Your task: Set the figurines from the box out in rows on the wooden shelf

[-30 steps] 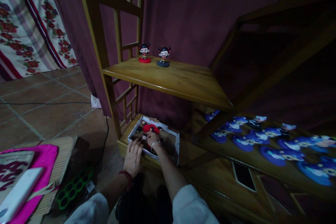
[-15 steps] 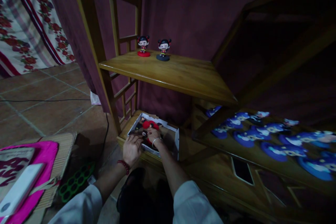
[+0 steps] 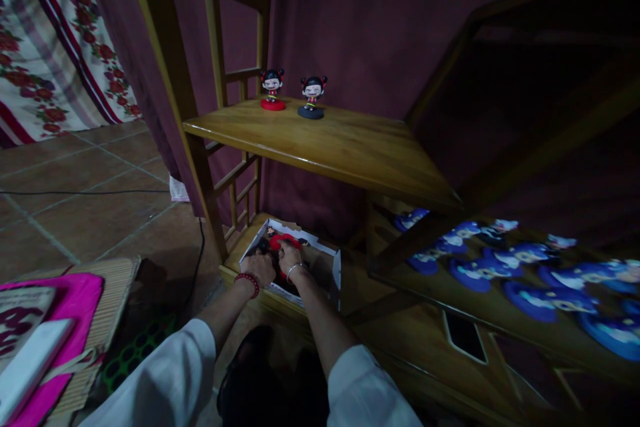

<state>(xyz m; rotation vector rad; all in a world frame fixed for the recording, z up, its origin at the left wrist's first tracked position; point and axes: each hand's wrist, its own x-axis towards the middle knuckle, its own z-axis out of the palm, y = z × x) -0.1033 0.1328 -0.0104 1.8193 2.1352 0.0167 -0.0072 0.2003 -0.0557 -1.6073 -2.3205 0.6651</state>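
A white cardboard box with small red-and-black figurines sits on the lowest wooden shelf. Both hands are inside it. My left hand, with a red bead bracelet at the wrist, reaches in over the box's near edge among the dark figurines. My right hand, with a thin bangle, rests on a red-based figurine; the fingers curl over it, but the dim light hides whether they grip. Two matching figurines stand upright on the middle shelf: one on a red base, one on a dark base.
Several blue figures lie in rows on a lower shelf to the right. A woven tray with a pink bag and a white slab sits at lower left. A black cable crosses the tiled floor. Dark curtain hangs behind the wooden rack.
My left hand has moved from the box's near edge further into the box, beside my right hand. The view has shifted slightly closer.
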